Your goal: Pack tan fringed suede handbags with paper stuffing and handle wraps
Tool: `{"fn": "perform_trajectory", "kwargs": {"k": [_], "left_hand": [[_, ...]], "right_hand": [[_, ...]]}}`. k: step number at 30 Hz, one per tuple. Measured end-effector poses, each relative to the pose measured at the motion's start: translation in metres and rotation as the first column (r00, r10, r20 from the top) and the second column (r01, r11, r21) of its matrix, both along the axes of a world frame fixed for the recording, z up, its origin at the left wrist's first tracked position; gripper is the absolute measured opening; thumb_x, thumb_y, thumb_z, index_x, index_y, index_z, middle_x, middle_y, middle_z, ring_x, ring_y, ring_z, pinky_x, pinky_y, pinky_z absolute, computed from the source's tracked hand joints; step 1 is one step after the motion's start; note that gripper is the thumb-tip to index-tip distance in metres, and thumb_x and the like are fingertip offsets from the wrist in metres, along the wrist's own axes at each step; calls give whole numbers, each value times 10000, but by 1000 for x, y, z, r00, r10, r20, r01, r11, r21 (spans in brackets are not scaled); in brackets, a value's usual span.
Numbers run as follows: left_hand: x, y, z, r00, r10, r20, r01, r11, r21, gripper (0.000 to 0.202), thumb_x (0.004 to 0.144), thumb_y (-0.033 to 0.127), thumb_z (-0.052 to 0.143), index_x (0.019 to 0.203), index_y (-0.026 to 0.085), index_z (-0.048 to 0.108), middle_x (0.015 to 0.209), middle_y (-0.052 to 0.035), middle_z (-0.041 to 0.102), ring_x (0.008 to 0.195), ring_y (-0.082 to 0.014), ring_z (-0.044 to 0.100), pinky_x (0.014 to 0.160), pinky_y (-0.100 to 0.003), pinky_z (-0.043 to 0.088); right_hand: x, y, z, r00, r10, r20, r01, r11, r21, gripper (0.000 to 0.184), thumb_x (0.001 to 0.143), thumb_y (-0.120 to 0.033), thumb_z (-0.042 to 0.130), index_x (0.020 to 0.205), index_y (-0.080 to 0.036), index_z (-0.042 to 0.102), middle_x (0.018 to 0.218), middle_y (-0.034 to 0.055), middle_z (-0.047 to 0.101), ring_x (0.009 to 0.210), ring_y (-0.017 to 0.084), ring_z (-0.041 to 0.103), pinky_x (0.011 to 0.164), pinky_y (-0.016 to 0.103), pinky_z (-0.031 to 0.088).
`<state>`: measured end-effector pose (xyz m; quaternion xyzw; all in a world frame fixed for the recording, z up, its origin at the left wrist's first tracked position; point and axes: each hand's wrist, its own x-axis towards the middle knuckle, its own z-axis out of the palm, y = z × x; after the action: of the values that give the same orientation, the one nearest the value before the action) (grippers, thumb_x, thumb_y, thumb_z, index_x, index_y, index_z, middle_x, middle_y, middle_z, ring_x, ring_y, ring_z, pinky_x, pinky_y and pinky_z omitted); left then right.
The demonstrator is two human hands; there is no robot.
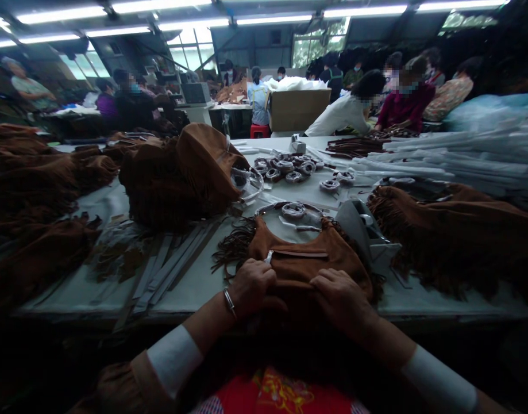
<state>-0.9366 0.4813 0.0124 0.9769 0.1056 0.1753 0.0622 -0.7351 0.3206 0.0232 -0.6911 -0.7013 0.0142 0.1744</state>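
A brown suede fringed bag [304, 259] lies at the table's near edge in front of me, its zipper facing up. My left hand [253, 284], with a bracelet at the wrist, is closed on the bag's left side beside the zipper pull. On the bag's right side my right hand [339, 293] rests with its fingers curled into the suede. A coiled strap [293, 210] lies just beyond the bag.
Piles of brown fringed bags [181, 172] sit left, and another bag [453, 230] lies right. Several coiled straps [285, 167] and long clear packets [453, 158] cover the far table [195, 287]. Flat strips [169, 267] lie left. Other people work at the back, near a cardboard box [298, 109].
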Motion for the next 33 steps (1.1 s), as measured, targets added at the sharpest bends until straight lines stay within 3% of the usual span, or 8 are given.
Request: {"fn": "perform_trajectory", "kwargs": {"k": [3,6,9,14,20,25,29,33], "left_hand": [[1,-26,3,977,173,123,-181,982,60,519,835,617,649,1085,164,614,1045,-121,665,978,-290,597,875,-446,415],[10,-56,-2,960,177,216,-196,978,69,322,939,391,599,1189,190,579,1104,-102,663,1054,-269,585,977,-461,382],[20,-71,-11,958,159,238,-177,983,54,355,935,487,574,1103,176,601,995,-93,669,948,-258,603,955,-462,398],[31,-55,-16,982,144,120,-150,988,37,488,886,657,537,805,177,571,752,-64,621,719,-225,592,661,-361,411],[43,-30,-16,999,0,-43,-4,996,-92,640,767,809,548,765,170,573,718,-66,648,653,-218,619,576,-316,382],[38,-27,-15,997,-61,50,67,989,-131,731,676,882,548,823,168,596,799,-80,657,743,-229,623,660,-342,440],[26,-39,-8,976,-112,186,117,993,-17,556,840,701,573,1019,176,604,1005,-103,659,947,-248,591,868,-402,424],[27,-46,-7,978,-118,173,115,993,32,393,938,562,531,855,182,584,824,-51,621,783,-203,551,759,-373,391]], "right_hand": [[6,3,1,1000,-19,25,20,999,-34,135,920,-255,603,792,-211,607,810,22,647,799,199,574,735,325,316],[3,6,-2,995,-80,65,81,997,-10,270,972,-335,528,739,-209,582,752,22,641,732,191,557,715,332,286],[1,9,-6,991,-123,42,124,992,-13,377,1006,-372,460,685,-208,572,698,17,642,683,177,557,689,328,273],[7,7,-5,993,-113,-17,114,992,61,449,1020,-393,417,641,-203,564,628,18,610,612,157,530,661,315,306],[4,-14,4,980,194,49,-200,963,179,235,957,-330,557,1117,-171,625,1020,94,679,929,225,574,860,365,372],[13,-6,-4,974,226,18,-226,970,86,214,974,-268,511,805,-188,616,766,31,626,717,170,533,684,310,354],[15,7,-8,974,221,-41,-218,974,62,365,1003,-338,459,686,-192,563,683,10,586,637,139,507,630,297,330],[14,5,-2,973,183,-138,-167,978,121,407,1017,-338,409,663,-198,551,657,9,569,624,137,508,624,285,363]]}}
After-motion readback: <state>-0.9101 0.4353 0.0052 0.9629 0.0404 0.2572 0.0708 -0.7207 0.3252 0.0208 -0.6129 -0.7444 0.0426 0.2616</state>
